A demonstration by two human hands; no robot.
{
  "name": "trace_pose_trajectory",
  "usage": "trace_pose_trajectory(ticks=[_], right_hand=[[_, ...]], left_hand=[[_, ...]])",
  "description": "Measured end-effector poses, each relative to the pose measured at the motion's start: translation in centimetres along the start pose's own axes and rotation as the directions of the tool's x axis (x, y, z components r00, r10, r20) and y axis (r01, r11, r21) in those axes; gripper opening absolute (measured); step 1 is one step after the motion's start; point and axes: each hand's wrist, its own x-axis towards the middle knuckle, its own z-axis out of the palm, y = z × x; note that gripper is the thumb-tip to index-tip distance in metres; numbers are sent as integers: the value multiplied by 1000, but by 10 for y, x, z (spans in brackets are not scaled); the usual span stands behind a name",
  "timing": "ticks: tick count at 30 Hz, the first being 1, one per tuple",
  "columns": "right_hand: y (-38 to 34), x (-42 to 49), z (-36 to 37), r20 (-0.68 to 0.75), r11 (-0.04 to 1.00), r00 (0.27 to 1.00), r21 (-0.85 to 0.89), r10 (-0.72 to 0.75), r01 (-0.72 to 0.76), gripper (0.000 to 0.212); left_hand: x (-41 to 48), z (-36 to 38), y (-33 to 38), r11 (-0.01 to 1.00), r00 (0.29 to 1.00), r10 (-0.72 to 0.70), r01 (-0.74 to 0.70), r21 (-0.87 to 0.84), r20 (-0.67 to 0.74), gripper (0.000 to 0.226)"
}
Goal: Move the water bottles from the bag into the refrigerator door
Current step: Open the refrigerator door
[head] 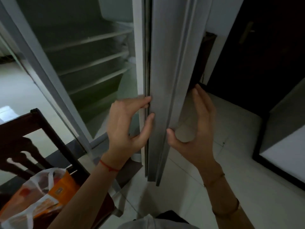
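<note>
The refrigerator door [166, 76] stands edge-on in the middle of the view, swung open from the cabinet. My left hand [127, 128] is at its inner side, with two fingertips touching the gasket edge and fingers apart. My right hand [196, 134] cups the outer edge, thumb on the front lip and fingers behind the outer face. A white and orange plastic bag [39, 195] sits on a dark wooden chair [33, 129] at the lower left. I cannot make out any water bottles in it.
The refrigerator interior [85, 52] shows several bare shelves to the left of the door. A dark doorway [264, 47] and a low dark-framed unit [283, 146] stand on the right. The floor [189, 187] below is pale tile.
</note>
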Motion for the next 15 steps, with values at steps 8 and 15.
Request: trace_pose_trajectory(ticks=[8, 15], right_hand=[[15, -15, -35, -90, 967, 992, -247, -86, 62, 91], [25, -20, -58, -139, 865, 987, -502, -84, 3, 66]], left_hand=[[10, 25, 12, 996, 996, 4, 4, -92, 87, 48], [7, 56, 12, 987, 948, -92, 127, -95, 306, 35]])
